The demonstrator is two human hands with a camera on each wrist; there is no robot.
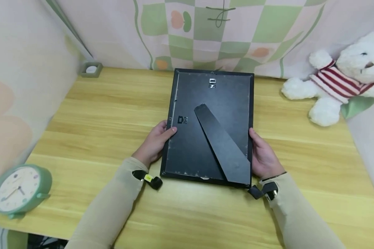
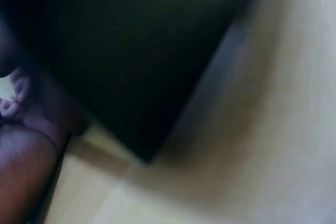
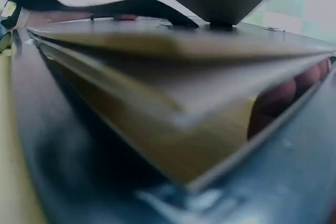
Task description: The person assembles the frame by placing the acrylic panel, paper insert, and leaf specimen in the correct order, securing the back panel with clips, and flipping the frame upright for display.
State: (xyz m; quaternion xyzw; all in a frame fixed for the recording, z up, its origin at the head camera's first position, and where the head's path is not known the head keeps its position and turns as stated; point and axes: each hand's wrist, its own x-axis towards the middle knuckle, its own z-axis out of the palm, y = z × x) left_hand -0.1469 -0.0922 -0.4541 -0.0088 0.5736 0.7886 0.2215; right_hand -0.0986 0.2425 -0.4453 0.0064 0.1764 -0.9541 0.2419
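A black picture frame (image 1: 187,152) is held back side up, its stand leg (image 1: 221,145) slanting toward the near right corner. My left hand (image 1: 152,143) grips the left edge, thumb over the back and the other fingers mostly hidden behind. On the opposite edge my right hand (image 1: 265,155) grips with its thumb along the side. The left wrist view has a blurred dark corner of the frame over the wood. From the right wrist, the backing board (image 3: 131,45) shows loose layers parted from the frame's corner, with fingertips (image 3: 281,98) visible beyond the gap.
A green alarm clock (image 1: 20,190) stands at the table's left edge. A small grey-green square holder (image 1: 91,70) sits at the back left. The white teddy bear (image 1: 333,79) in a striped shirt leans at the back right. Behind the wooden table (image 1: 96,114) hangs a checked curtain (image 1: 205,38).
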